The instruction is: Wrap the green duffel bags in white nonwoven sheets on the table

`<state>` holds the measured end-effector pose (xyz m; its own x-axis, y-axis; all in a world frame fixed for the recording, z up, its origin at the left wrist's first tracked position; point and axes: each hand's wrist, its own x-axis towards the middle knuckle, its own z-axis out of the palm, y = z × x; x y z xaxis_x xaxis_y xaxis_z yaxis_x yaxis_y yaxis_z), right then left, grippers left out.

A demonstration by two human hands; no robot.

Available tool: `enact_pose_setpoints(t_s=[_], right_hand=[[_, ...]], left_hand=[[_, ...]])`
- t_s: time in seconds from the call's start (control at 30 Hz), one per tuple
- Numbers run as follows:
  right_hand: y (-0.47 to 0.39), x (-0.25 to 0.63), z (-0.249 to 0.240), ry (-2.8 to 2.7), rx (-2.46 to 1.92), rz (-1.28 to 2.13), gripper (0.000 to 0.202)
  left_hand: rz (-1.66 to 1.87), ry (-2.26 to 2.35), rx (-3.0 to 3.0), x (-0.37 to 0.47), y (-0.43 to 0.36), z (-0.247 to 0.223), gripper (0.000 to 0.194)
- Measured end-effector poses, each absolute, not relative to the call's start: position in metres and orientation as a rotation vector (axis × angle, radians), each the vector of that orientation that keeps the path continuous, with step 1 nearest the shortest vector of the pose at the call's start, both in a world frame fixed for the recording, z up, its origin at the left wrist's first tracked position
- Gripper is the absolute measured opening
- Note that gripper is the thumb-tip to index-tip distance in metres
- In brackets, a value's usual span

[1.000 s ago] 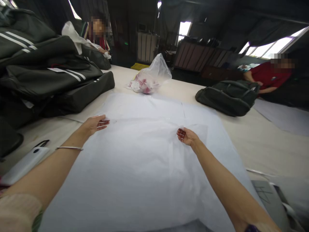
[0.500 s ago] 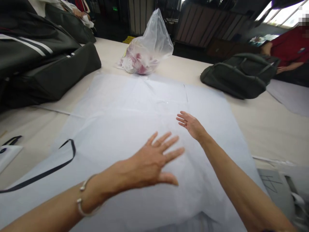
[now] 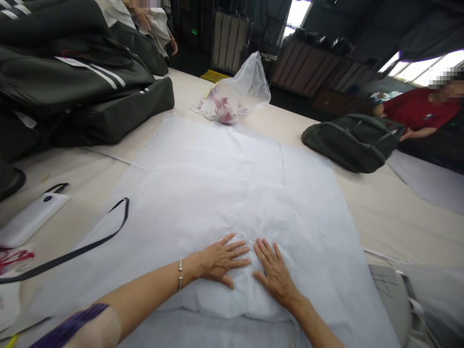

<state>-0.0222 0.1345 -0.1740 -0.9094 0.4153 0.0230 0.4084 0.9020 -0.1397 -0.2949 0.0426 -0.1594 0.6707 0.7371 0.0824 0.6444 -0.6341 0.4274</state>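
Note:
A large white translucent sheet (image 3: 217,193) is spread over the table, raised in a low bulge near its front edge. My left hand (image 3: 224,261), with a silver bracelet at the wrist, lies flat on this bulge with fingers spread. Just right of it, my right hand (image 3: 273,270) also rests palm down on the sheet, fingers extended. The two hands are close together but apart, and neither holds anything. A black strap (image 3: 83,249) curves over the sheet's left side. What lies beneath the sheet is hidden.
Dark bags (image 3: 119,111) are piled at the left. A clear plastic bag (image 3: 232,101) with red and white contents stands at the back. Another dark bag (image 3: 351,142) is at the right, beside a person in red (image 3: 416,111). A white device (image 3: 32,217) lies at the left.
Both hands have come down onto the sheet near its front, closer to my body and side by side. The camera view has shifted, showing more of the left side.

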Motion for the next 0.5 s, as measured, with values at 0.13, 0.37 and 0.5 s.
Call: enact_pose_setpoints(t_s=[0.13,0.37,0.5], right_hand=[[0.135,-0.001,-0.136,-2.69,-0.904,0.384,0.056],[0.035,0.078,-0.112,-1.117,-2.034,1.186,0.063],[-0.002,0.09,-0.149,-0.858,-2.078,1.653,0.068]], left_hand=[[0.345,1.126,2.523,-0.29,0.033,-0.149,0.077],[0.455,1.178,2.627,-0.223,-0.011,-0.124,0.086],[0.461,1.278,2.765,-0.188,-0.016,-0.139,0.039]])
